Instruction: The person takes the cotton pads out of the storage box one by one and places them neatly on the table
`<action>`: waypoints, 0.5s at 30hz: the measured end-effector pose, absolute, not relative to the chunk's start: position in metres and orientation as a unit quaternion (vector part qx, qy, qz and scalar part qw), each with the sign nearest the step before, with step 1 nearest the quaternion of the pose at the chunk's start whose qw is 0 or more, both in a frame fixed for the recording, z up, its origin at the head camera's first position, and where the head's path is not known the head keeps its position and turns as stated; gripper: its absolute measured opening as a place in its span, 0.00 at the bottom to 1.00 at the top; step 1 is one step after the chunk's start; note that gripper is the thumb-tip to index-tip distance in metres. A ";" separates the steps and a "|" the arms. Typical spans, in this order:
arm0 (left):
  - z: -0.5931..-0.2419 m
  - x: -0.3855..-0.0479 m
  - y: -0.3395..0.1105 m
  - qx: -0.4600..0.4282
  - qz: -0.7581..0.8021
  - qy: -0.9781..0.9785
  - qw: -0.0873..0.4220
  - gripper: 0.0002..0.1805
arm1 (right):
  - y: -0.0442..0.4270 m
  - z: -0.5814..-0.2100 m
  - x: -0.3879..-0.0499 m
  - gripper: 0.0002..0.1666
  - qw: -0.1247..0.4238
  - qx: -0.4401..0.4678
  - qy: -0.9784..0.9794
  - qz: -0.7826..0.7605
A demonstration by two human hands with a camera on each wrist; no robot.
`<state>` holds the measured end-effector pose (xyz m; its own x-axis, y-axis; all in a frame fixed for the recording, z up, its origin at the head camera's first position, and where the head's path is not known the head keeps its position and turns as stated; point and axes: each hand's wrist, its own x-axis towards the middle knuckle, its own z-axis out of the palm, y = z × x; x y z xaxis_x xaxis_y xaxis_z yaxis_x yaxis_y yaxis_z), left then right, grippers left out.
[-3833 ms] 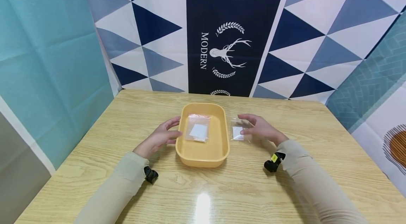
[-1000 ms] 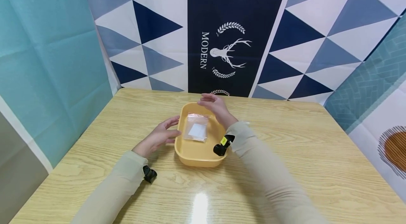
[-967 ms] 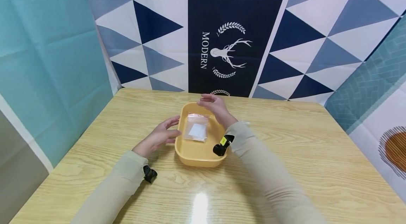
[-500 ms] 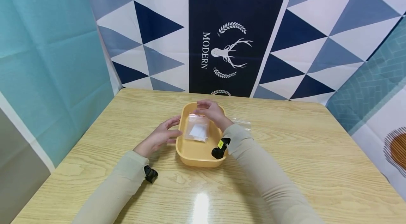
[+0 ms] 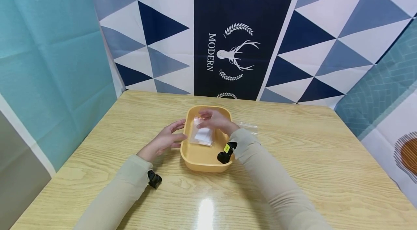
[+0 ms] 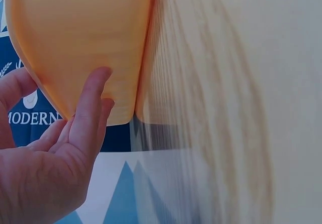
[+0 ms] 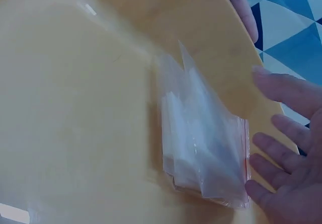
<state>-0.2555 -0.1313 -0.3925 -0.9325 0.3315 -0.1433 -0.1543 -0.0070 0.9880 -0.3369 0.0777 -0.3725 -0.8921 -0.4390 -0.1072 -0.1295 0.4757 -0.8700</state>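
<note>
A yellow-orange plastic basin point(image 5: 205, 155) stands on the table. Inside lie clear zip bags point(image 5: 202, 139) with white contents, stacked together; their exact number cannot be told. My left hand point(image 5: 164, 139) rests its loosely straight fingers against the basin's left wall, seen from outside in the left wrist view. My right hand point(image 5: 216, 121) hovers within the basin over the far part of the bags, fingers spread and slightly bent. In the right wrist view its fingertips are beside the bags' red zip edge point(image 7: 246, 153), with nothing held; whether they touch it is unclear.
Another clear zip bag point(image 5: 249, 127) lies on the table just right of the basin, partly hidden by the right sleeve. The wooden table point(image 5: 319, 157) ends at a patterned cloth point(image 5: 156, 41) behind.
My right hand has moved from the bag right of the basin to above the basin's far end, then down and nearer over the bags inside. My left hand stays at the left wall.
</note>
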 end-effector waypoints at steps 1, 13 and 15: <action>-0.392 -0.255 -0.132 0.066 0.706 0.684 0.171 0.38 | 0.078 -0.373 -0.337 0.38 0.167 -0.174 0.844 -0.479; -0.390 -0.253 -0.132 0.067 0.712 0.677 0.174 0.38 | 0.084 -0.369 -0.334 0.42 0.226 -0.207 0.852 -0.423; -0.390 -0.252 -0.132 0.067 0.711 0.678 0.173 0.38 | 0.085 -0.371 -0.335 0.43 0.243 -0.213 0.854 -0.408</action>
